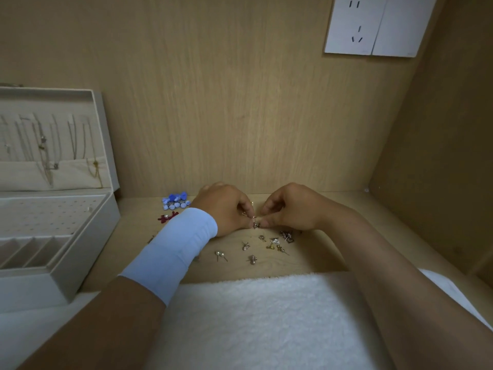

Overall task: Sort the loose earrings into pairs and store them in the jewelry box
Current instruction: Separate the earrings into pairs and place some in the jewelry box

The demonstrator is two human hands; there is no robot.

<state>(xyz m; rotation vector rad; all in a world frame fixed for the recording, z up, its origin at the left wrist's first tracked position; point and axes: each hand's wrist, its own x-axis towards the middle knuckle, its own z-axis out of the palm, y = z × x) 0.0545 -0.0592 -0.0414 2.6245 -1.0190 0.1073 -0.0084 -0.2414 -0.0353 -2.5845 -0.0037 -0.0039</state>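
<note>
My left hand [225,209] and my right hand [289,206] meet fingertip to fingertip over the wooden shelf, both pinching a small metal earring [255,223] between them. Several loose earrings lie just in front: a pearl stud pair [220,254], a small silver piece [245,246], a rose-gold one [252,259], a gold one [271,246] and a dark cluster [287,235]. Blue flower earrings [176,201] and dark red bow earrings [167,217] lie behind my left wrist. The open white jewelry box [80,252] stands at the left.
The box lid [102,134] stands upright with several necklaces hanging inside; its tray has a perforated stud panel [48,214] and slotted compartments [32,249]. A white fluffy towel [253,316] covers the near edge. Wooden walls close the back and right; a wall socket [373,25] sits high right.
</note>
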